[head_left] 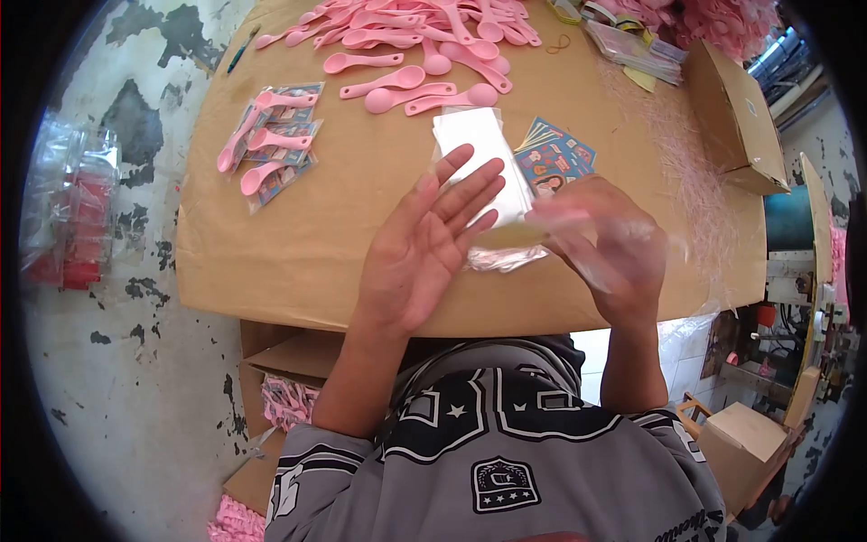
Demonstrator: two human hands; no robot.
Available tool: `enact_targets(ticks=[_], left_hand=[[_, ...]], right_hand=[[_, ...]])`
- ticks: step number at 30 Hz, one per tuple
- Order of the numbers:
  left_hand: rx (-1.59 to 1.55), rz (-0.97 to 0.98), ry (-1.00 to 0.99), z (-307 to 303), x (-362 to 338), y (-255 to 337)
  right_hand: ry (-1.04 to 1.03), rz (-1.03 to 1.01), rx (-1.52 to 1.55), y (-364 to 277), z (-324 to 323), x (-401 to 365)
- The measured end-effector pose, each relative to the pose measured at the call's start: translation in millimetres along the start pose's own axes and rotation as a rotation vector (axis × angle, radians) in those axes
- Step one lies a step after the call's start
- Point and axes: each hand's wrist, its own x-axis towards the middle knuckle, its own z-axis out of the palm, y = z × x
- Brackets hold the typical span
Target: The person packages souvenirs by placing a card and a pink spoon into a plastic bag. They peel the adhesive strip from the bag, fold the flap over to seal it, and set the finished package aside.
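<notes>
My left hand (424,244) is held above the table with its palm up and fingers spread, and nothing lies in it. Right beside it, my right hand (619,248) is smeared by motion, its fingers curled. Something pale and see-through blurs around that hand, but I cannot make out what it is. Beneath and beyond my hands lies a stack of white sheets or clear bags (483,135). Blue printed cards (564,149) are fanned out to its right. Some crumpled clear plastic (506,260) rests near the table's front edge.
Pink spoons (384,41) are heaped at the back of the brown table (271,271). Several packed spoons with cards (275,144) lie on the left, a pen (240,52) beyond them. A cardboard box (736,117) stands at the right edge, near loose plastic strands (695,181).
</notes>
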Motion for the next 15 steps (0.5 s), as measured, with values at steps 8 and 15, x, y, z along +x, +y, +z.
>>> enact_targets(ticks=[8,15], left_hand=[[0.494,0.075,-0.020,12.9,0.1,-13.3],[0.727,0.240,0.047,30.2,-8.7,-19.9]], right_hand=[[0.042,0.456,0.277,9.0,6.6,-11.6],[0.264,-0.136,-0.456,11.4,1.1,4.2]])
